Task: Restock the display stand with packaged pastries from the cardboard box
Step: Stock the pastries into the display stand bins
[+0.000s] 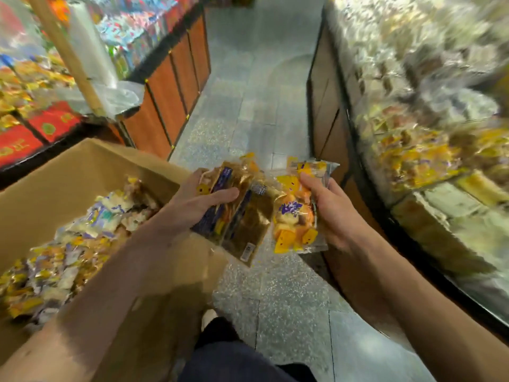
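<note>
An open cardboard box at the lower left holds several yellow and purple pastry packets. Just past the box's right edge, my left hand grips a stack of packets with brown and purple wrappers. Beside it, my right hand holds a clear packet of yellow pastries by its right side. The display stand runs along the right, blurred, with yellow packets lying in its compartments.
A speckled grey floor aisle runs ahead between the stands. On the left stands another counter with orange panels, red boxes, a wooden post and a roll of clear bags. My dark trouser leg shows below.
</note>
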